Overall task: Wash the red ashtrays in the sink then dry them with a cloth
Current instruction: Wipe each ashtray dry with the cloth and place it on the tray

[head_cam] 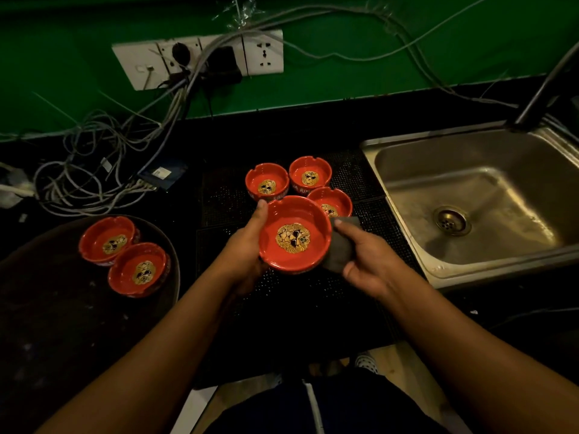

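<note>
Near the steel sink's (501, 261) edge, your left hand (246, 249) grips a glossy round red ashtray (294, 236); your right hand (368, 261) pinches grey cloth (336, 252).

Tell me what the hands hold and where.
The left hand grips an ashtray by its left rim; the right hand holds a cloth against its right side.

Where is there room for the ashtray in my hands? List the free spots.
Free: the mat left of the three ashtrays, toward the tray; the tray's near half, in front of its two ashtrays; the sink basin. Crowded: the cables back left.
</note>
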A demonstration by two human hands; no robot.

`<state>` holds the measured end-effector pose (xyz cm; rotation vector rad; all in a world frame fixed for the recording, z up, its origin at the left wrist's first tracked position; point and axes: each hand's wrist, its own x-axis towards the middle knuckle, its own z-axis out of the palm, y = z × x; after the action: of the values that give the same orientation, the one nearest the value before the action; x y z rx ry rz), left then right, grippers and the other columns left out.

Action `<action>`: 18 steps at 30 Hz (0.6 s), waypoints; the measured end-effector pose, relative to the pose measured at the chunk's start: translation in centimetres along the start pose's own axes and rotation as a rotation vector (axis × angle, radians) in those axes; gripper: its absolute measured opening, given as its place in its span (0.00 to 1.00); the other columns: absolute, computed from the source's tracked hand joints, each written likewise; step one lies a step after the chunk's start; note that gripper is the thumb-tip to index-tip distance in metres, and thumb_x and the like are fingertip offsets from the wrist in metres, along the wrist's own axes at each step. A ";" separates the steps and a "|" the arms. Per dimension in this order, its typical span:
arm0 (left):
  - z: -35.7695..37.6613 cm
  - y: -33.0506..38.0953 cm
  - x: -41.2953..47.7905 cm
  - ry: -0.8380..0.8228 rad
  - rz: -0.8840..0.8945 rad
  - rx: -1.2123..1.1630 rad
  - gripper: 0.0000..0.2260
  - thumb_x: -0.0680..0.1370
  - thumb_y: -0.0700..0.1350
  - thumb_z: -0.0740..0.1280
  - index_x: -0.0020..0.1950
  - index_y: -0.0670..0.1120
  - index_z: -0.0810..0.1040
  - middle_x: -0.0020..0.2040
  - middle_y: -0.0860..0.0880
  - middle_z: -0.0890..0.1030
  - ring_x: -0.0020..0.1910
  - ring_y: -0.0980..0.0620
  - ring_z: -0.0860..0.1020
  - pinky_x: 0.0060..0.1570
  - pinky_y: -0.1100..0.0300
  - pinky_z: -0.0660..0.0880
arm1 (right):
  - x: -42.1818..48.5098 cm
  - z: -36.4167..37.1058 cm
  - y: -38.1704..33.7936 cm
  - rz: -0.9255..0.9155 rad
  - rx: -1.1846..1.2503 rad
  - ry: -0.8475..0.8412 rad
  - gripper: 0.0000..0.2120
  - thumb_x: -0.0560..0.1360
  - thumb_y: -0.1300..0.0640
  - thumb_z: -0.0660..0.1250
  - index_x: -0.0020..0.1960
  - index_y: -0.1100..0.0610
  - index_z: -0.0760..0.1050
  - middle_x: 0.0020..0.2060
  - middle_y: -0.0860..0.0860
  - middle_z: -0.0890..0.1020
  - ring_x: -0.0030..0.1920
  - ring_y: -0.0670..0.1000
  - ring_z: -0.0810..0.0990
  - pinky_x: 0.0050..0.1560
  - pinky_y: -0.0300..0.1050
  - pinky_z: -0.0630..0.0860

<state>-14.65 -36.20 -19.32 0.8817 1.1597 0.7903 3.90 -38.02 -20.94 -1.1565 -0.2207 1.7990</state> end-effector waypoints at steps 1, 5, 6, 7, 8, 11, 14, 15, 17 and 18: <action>-0.3 -0.1 0.0 -0.010 -0.003 -0.036 0.23 0.76 0.63 0.54 0.58 0.49 0.77 0.53 0.44 0.84 0.53 0.45 0.82 0.52 0.48 0.78 | 0.0 -0.3 -0.2 -0.051 -0.007 0.038 0.19 0.76 0.57 0.66 0.65 0.62 0.73 0.47 0.59 0.85 0.42 0.55 0.85 0.37 0.50 0.83; -1.4 -0.7 -0.2 -0.038 -0.062 -0.192 0.26 0.76 0.62 0.56 0.64 0.47 0.74 0.54 0.42 0.83 0.52 0.43 0.82 0.44 0.48 0.81 | -1.1 -0.7 -2.0 -0.356 -0.131 -0.006 0.10 0.78 0.59 0.62 0.57 0.58 0.76 0.52 0.57 0.83 0.49 0.54 0.83 0.50 0.50 0.80; -1.5 -0.9 -0.2 -0.037 -0.083 -0.226 0.27 0.74 0.63 0.57 0.65 0.46 0.74 0.55 0.41 0.82 0.52 0.43 0.82 0.43 0.48 0.81 | -1.5 -0.6 -2.4 -0.431 -0.168 -0.040 0.10 0.76 0.57 0.63 0.56 0.57 0.76 0.52 0.56 0.83 0.51 0.54 0.83 0.53 0.50 0.79; -1.7 -1.1 -0.2 -0.029 -0.103 -0.258 0.29 0.73 0.64 0.57 0.66 0.46 0.73 0.56 0.40 0.82 0.52 0.42 0.82 0.42 0.48 0.80 | -2.0 -0.1 -2.7 -0.490 -0.195 -0.082 0.11 0.74 0.55 0.65 0.56 0.56 0.76 0.51 0.55 0.83 0.53 0.54 0.82 0.55 0.51 0.79; -1.8 -1.4 -0.2 -0.020 -0.125 -0.293 0.31 0.72 0.66 0.57 0.66 0.46 0.73 0.57 0.40 0.81 0.52 0.41 0.82 0.42 0.48 0.80 | -2.4 0.3 -2.9 -0.545 -0.244 -0.109 0.13 0.71 0.52 0.67 0.55 0.54 0.77 0.51 0.54 0.84 0.55 0.53 0.82 0.57 0.50 0.79; -2.1 -2.0 0.1 -0.002 -0.206 -0.424 0.32 0.75 0.69 0.52 0.63 0.46 0.76 0.56 0.39 0.82 0.51 0.39 0.82 0.43 0.45 0.81 | -3.4 1.6 -2.5 -0.651 -0.500 -0.174 0.06 0.74 0.51 0.69 0.51 0.47 0.81 0.49 0.47 0.85 0.55 0.47 0.81 0.52 0.41 0.78; -2.2 -1.9 -0.1 -0.012 -0.255 -0.543 0.25 0.80 0.61 0.52 0.60 0.45 0.77 0.50 0.39 0.84 0.45 0.41 0.83 0.38 0.45 0.81 | -4.1 2.6 -1.5 -0.685 -0.783 -0.232 0.10 0.76 0.58 0.65 0.51 0.45 0.78 0.48 0.44 0.84 0.51 0.42 0.82 0.48 0.34 0.77; -2.1 -1.9 -0.2 -0.029 -0.252 -0.550 0.23 0.80 0.60 0.53 0.60 0.45 0.77 0.50 0.40 0.84 0.44 0.41 0.83 0.39 0.45 0.81 | -4.3 2.9 -1.2 -0.679 -0.869 -0.242 0.11 0.76 0.59 0.66 0.53 0.44 0.77 0.49 0.44 0.83 0.52 0.42 0.81 0.49 0.35 0.78; -2.1 -2.3 -0.3 -0.050 -0.245 -0.549 0.24 0.80 0.60 0.55 0.62 0.45 0.77 0.53 0.39 0.83 0.48 0.41 0.83 0.45 0.45 0.81 | -4.1 3.4 -0.7 -0.663 -1.044 -0.206 0.13 0.74 0.56 0.69 0.57 0.45 0.74 0.54 0.45 0.79 0.54 0.43 0.79 0.50 0.37 0.78; -2.0 -2.5 -0.3 -0.061 -0.243 -0.559 0.25 0.79 0.60 0.55 0.63 0.44 0.76 0.56 0.39 0.82 0.51 0.41 0.82 0.47 0.46 0.80 | -4.0 3.5 -0.6 -0.665 -1.134 -0.175 0.15 0.73 0.55 0.71 0.58 0.46 0.72 0.55 0.46 0.77 0.54 0.44 0.79 0.50 0.39 0.79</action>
<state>-16.48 -37.21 -21.76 0.2926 0.9010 0.8217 1.89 -39.72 -16.25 -1.3902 -1.6696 1.1003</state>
